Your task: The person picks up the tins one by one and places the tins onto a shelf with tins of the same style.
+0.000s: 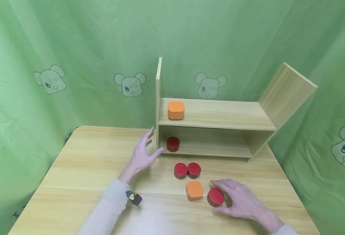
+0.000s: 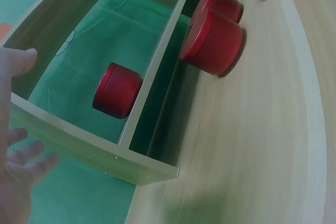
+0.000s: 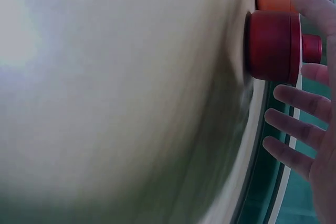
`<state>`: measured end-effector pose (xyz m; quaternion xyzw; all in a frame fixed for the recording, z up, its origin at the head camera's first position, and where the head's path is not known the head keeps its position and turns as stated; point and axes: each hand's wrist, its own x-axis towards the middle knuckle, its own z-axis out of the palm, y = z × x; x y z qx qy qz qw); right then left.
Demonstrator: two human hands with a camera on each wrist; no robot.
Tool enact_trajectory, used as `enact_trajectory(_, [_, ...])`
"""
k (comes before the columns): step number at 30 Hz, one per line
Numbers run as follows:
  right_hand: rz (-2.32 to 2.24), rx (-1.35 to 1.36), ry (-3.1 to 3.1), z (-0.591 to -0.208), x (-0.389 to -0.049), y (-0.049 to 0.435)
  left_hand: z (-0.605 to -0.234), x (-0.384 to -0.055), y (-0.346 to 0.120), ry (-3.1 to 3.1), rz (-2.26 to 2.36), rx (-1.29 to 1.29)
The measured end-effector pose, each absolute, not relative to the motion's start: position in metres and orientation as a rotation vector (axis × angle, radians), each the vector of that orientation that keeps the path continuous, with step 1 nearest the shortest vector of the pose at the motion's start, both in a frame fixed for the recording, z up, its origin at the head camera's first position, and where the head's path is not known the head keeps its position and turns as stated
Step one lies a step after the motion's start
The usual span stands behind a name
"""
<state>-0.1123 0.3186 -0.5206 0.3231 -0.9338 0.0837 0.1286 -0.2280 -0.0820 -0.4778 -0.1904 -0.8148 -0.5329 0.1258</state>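
Observation:
In the head view my right hand point(image 1: 240, 199) is spread around a round red tin point(image 1: 215, 197), thumb on the near side and fingers on the far side. The right wrist view has those fingers point(image 3: 294, 124) straight, apart from the tin's side. An orange rounded-square tin point(image 1: 194, 190) stands just left of that red one. Behind it, two more red tins point(image 1: 180, 170) sit side by side. My left hand point(image 1: 141, 156) hovers by the left panel of a wooden shelf point(image 1: 219, 112), thumb and fingers apart, holding nothing.
A second orange tin point(image 1: 176, 110) is at the left of the shelf's upper board. Another red tin point(image 1: 173, 144) sits in the lower compartment, at the left. The shelf's right panel point(image 1: 288, 93) leans outward. Green curtains point(image 1: 101, 39) hang behind the wooden table point(image 1: 81, 163).

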Motion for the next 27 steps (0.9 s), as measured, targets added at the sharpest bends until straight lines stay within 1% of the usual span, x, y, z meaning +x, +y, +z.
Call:
enact_trajectory(16, [0.321,0.908,-2.713,-0.529,-0.108,0.32,-0.476,-0.237,-0.067,-2.28,-1.663,-0.47])
enact_trajectory(27, [0.393,0.87,-2.683,-0.533,-0.106,0.322,-0.476,-0.243,-0.064,-2.187,-1.608,-0.518])
